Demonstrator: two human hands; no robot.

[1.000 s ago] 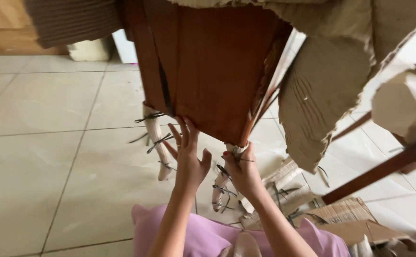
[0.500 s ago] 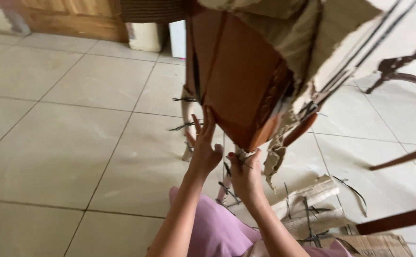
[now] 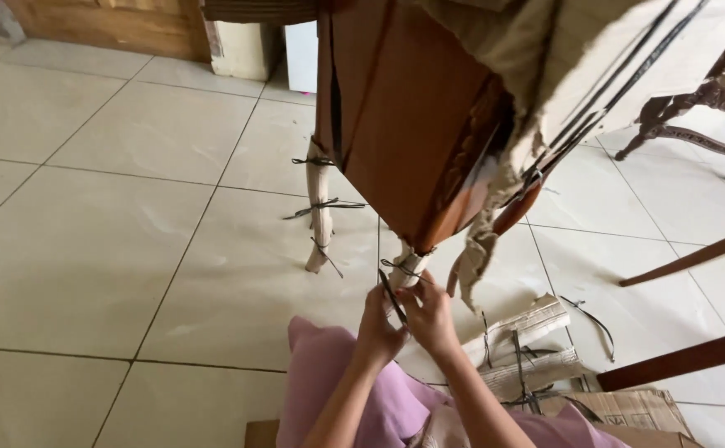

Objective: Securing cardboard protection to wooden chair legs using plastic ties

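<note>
A brown wooden furniture piece [image 3: 404, 108] stands over me, partly covered in torn cardboard [image 3: 545, 50]. Its near leg [image 3: 411, 270] is wrapped in pale paper and bound with black ties. My left hand [image 3: 377, 330] and my right hand [image 3: 433, 319] meet just below that wrapping, fingers pinched on a black tie [image 3: 391, 299] that runs up to the leg. A second wrapped leg [image 3: 319, 211] with more black ties stands to the left, away from both hands.
Torn cardboard pieces with black straps [image 3: 524, 348] lie on the tiled floor [image 3: 114, 249] at my right. Dark wooden chair legs [image 3: 682, 358] cross the right side, and a carved one [image 3: 678, 124] is further back. Pink fabric [image 3: 338, 390] covers my lap.
Both hands dropped from the lower edge of the wooden body down to the wrapped near leg and closed on a black tie. The view has shifted left and downward.
</note>
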